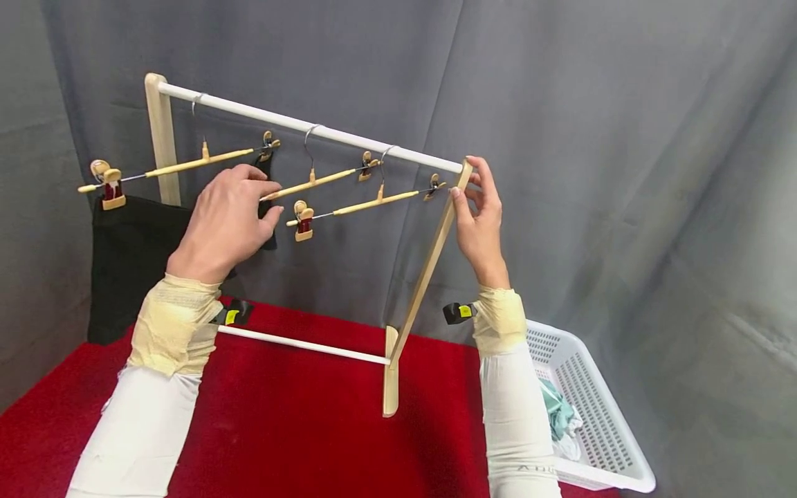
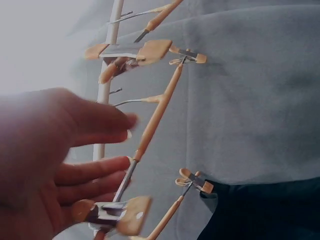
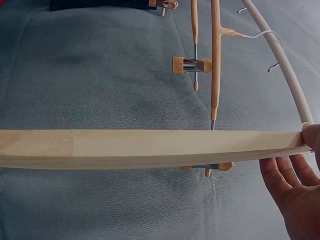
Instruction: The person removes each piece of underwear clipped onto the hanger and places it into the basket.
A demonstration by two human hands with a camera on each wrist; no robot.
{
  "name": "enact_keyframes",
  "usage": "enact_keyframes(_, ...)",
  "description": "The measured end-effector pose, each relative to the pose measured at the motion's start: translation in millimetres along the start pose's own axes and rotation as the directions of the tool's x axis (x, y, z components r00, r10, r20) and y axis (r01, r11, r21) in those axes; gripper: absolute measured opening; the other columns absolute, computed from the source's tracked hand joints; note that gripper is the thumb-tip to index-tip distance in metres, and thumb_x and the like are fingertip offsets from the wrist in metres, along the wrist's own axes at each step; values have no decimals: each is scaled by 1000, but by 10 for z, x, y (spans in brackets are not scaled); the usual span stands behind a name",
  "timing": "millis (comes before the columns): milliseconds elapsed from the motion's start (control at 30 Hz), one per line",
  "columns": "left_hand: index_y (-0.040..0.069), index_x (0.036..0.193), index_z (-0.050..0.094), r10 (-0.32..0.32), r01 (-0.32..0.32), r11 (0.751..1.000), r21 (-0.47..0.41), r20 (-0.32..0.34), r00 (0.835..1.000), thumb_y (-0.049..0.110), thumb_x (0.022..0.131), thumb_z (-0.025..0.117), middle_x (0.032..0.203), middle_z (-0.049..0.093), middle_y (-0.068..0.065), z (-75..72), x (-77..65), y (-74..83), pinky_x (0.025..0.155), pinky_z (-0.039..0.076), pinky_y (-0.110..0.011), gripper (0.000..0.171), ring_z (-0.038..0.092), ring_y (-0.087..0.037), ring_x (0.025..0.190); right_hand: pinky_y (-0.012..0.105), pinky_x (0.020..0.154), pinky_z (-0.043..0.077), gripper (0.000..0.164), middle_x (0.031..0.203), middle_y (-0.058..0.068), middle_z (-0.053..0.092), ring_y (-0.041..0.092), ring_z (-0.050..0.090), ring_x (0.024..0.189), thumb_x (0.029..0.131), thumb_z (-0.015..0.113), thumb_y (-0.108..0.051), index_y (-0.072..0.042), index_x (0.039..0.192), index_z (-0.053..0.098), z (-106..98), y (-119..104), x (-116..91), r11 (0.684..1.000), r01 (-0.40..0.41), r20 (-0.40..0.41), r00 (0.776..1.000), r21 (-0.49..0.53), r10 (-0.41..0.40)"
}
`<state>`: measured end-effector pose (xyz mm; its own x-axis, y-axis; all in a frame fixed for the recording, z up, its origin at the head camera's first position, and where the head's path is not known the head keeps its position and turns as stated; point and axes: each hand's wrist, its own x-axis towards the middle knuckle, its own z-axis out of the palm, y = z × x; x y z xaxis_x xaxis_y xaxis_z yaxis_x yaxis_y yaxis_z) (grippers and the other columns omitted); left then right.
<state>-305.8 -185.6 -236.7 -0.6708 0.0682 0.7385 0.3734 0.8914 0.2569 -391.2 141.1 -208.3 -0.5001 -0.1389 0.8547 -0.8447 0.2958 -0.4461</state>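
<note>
A wooden clothes rack with a white rail (image 1: 249, 111) carries several clip hangers. At the middle hanger (image 1: 324, 180) is my left hand (image 1: 218, 218), its thumb and fingers spread apart around the clip end. In the left wrist view the fingertips lie right by that hanger's metal rod (image 2: 125, 181). My right hand (image 1: 482, 221) grips the top of the rack's near-right post (image 1: 429, 259), thumb on one side and fingers on the other. From the far-left hanger (image 1: 187, 164), a black garment (image 1: 140, 242) hangs by its clips. The right hanger (image 1: 373, 204) bears no garment.
The rack's foot (image 1: 390, 387) and lower white bar (image 1: 305, 344) stand on a red cloth (image 1: 311, 429). At the right is a white plastic basket (image 1: 607, 415) with teal and white cloth (image 1: 557, 411) inside. A grey curtain (image 1: 591, 173) hangs behind.
</note>
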Motion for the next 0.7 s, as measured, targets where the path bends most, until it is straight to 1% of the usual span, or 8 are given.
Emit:
enact_keyframes(67, -2, 107, 65, 15, -15, 1000, -25, -17, 1000, 15, 84, 59, 112, 56, -22, -26, 8, 0, 90, 41, -53, 29, 49, -37, 102, 39, 80, 47, 44, 110, 17, 51, 35, 56, 97, 89, 51, -3, -12, 132, 45, -12, 4, 9, 1000, 4, -3, 1000, -7, -4)
enact_keyframes(133, -1, 109, 64, 13, -15, 999, -49, -37, 999, 17, 88, 53, 114, 55, -21, -57, 15, -7, 91, 40, -53, 30, 48, -36, 104, 39, 81, 47, 44, 111, 17, 51, 34, 56, 97, 90, 51, -4, -13, 132, 44, -21, 6, 17, 1000, 7, -5, 1000, -13, -7)
enact_keyframes(233, -1, 115, 61, 7, -12, 997, -70, -68, 998, 18, 93, 45, 117, 54, -21, -93, 24, -55, 93, 39, -52, 33, 48, -36, 106, 39, 80, 47, 44, 111, 16, 51, 33, 56, 97, 90, 51, -5, -13, 132, 44, -30, 10, 7, 1000, -1, -2, 1000, -13, 1)
enact_keyframes(300, -1, 121, 57, -2, -4, 998, -68, -83, 997, 18, 94, 42, 120, 51, -22, -119, 28, -110, 95, 37, -53, 36, 46, -37, 108, 40, 79, 47, 44, 110, 16, 52, 34, 56, 97, 90, 51, -5, -12, 133, 44, -34, 16, -3, 1000, -3, 1, 1000, -7, 3)
enact_keyframes(433, -1, 123, 55, -15, 11, 999, -33, -122, 992, 16, 94, 41, 125, 47, -24, -183, 47, -261, 97, 33, -54, 37, 40, -39, 115, 41, 79, 47, 45, 110, 15, 51, 34, 56, 96, 90, 52, -5, -11, 133, 44, -31, 25, 3, 1000, 6, -7, 1000, -5, -6)
enact_keyframes(500, -1, 121, 56, -22, 20, 1000, -19, -146, 989, 17, 94, 40, 125, 47, -24, -220, 37, -353, 99, 31, -54, 37, 38, -39, 118, 40, 79, 47, 45, 111, 18, 51, 34, 56, 96, 90, 52, -5, -11, 133, 43, -23, 27, 9, 1000, 15, -10, 1000, -2, -15)
enact_keyframes(600, -3, 120, 57, -50, 49, 999, -10, -175, 983, 18, 95, 39, 125, 48, -25, -266, -12, -502, 103, 27, -53, 37, 37, -40, 120, 39, 78, 47, 45, 111, 20, 51, 30, 57, 96, 90, 52, -6, -10, 133, 43, 1, 26, 3, 1000, 13, 0, 1000, 0, -13)
enact_keyframes(700, -5, 120, 55, -76, 75, 997, -12, -197, 977, 16, 96, 37, 124, 48, -26, -305, -59, -639, 104, 26, -52, 37, 37, -41, 120, 40, 78, 47, 44, 110, 18, 51, 31, 57, 95, 90, 52, -6, -9, 133, 43, 21, 20, 3, 1000, 19, 10, 1000, 6, -19)
